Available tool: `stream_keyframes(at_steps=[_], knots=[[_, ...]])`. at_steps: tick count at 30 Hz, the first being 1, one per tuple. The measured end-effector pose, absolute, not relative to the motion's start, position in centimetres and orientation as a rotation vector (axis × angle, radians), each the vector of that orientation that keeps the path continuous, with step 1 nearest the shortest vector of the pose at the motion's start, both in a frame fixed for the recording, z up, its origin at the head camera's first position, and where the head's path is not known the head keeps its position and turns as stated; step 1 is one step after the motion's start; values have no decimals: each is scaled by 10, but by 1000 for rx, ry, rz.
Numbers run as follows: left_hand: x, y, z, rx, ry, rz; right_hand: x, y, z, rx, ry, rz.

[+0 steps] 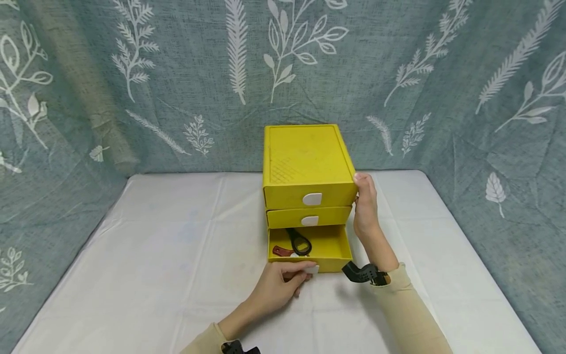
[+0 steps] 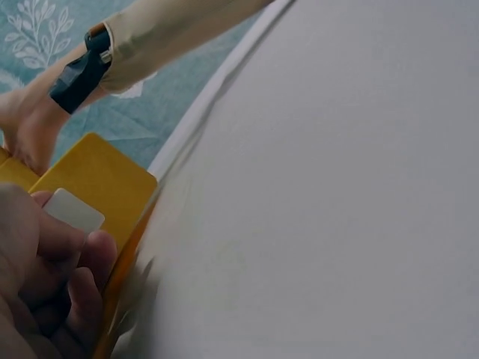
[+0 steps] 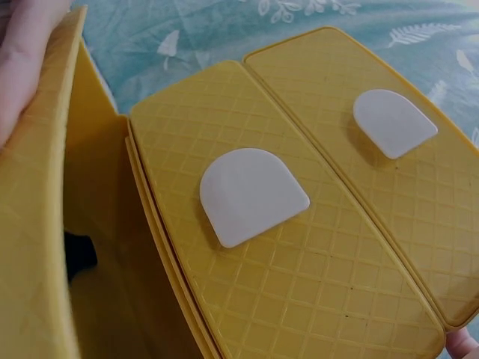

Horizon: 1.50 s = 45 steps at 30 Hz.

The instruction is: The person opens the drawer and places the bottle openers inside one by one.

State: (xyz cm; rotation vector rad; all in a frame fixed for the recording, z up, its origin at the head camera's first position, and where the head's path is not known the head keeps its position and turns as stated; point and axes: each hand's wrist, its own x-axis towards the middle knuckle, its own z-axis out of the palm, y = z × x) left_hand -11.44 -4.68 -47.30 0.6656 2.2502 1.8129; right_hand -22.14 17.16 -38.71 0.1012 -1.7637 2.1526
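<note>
A small yellow drawer cabinet (image 1: 309,155) has its bottom drawer (image 1: 333,242) pulled out. My left hand (image 1: 276,285) pinches that drawer's white pull tab (image 1: 312,269) between thumb and fingers; the left wrist view shows the tab (image 2: 73,210) partly covered by curled fingers. Against the cabinet's right side rests my right hand (image 1: 366,206), its fingertips near the top front corner. Inside the drawer lie a black tool with a ring-shaped end (image 1: 300,243) and a reddish-brown piece with a hole (image 1: 283,251). The right wrist view shows two white tabs on the upper drawer fronts (image 3: 254,198).
The cabinet stands on a white-covered table (image 1: 177,270), near its back edge. Behind and at both sides hangs a blue-green curtain (image 1: 185,73) with white leaf prints. A black wrist mount (image 1: 364,274) sits on the right wrist, close to the drawer's right front corner.
</note>
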Motion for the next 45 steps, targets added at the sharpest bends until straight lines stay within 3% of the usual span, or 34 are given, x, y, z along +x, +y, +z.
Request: stream_keyframes(at_steps=[45], knots=[[-184, -41, -482, 614, 2243, 1927, -221, 172, -387, 76, -1816, 2087]])
